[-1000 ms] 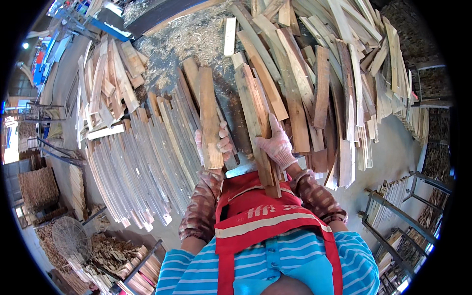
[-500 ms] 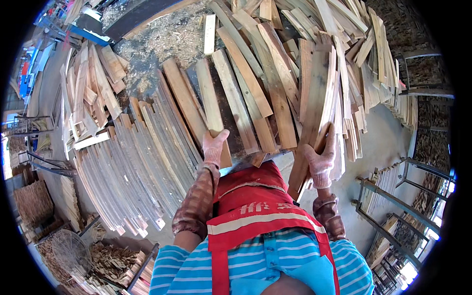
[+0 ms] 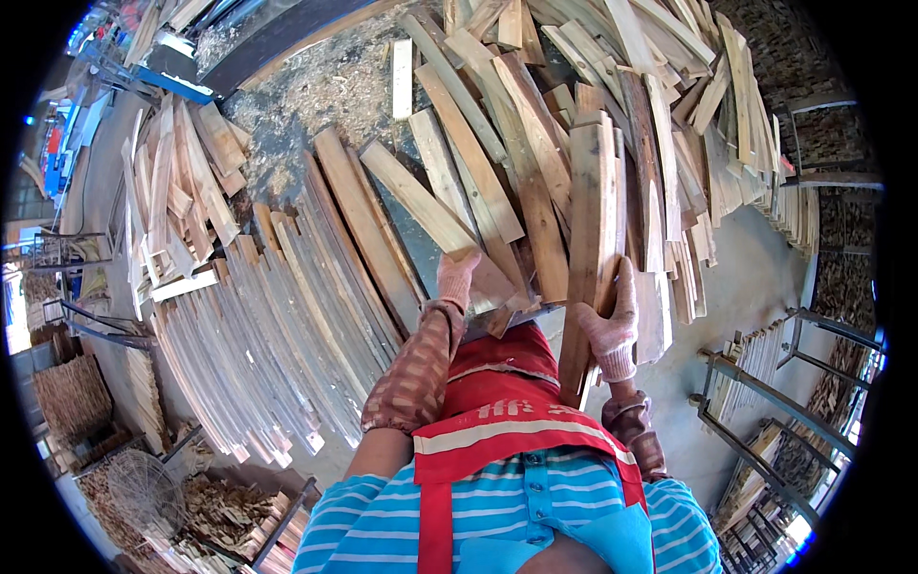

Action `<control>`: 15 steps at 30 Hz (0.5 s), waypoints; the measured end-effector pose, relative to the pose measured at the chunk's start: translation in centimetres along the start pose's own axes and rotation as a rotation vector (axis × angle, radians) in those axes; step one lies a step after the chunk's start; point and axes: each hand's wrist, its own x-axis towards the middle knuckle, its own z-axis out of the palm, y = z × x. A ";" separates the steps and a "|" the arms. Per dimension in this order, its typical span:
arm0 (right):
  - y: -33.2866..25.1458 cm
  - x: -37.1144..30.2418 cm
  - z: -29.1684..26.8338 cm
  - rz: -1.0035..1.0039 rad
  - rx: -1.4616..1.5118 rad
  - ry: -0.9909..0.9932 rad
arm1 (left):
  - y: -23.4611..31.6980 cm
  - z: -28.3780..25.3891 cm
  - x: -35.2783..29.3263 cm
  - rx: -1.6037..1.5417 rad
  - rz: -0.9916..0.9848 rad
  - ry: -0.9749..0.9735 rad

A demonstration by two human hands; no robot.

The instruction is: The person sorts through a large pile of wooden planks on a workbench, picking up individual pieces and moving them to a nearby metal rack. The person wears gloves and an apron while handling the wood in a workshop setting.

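My left hand (image 3: 457, 277), in a pale knit glove, is closed on the near part of a light wooden board (image 3: 416, 197). That board lies aslant, its far end to the left, across other boards. On the right, my gloved right hand (image 3: 612, 330) grips the side of a bundle of wooden boards (image 3: 591, 215) held lengthwise together, its near end beside my red apron (image 3: 497, 421). Between the two hands several loose boards (image 3: 540, 210) lie overlapping. The undersides of both grips are hidden.
A neat row of narrow strips (image 3: 258, 335) lies at left, with a loose wood heap (image 3: 182, 182) beyond it. More boards (image 3: 660, 38) pile up at the far right. Sawdust (image 3: 287, 105) covers the far surface. Metal racks (image 3: 765, 402) stand at right, a round fan (image 3: 143, 493) at lower left.
My left hand has moved right, and the board in it has swung from nearly straight to aslant. The bundle in my right hand has shifted slightly left and nearer.
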 end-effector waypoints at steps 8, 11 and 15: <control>-1.0 2.4 4.1 -0.151 -0.149 -0.122 | 3.2 -6.9 -1.9 0.058 0.186 0.226; -1.6 3.2 8.1 -0.167 -0.124 -0.166 | 5.8 -8.2 -4.3 0.294 0.230 0.385; -4.0 3.4 13.8 -0.065 -0.188 -0.315 | 6.5 -8.6 -5.8 0.521 0.187 0.530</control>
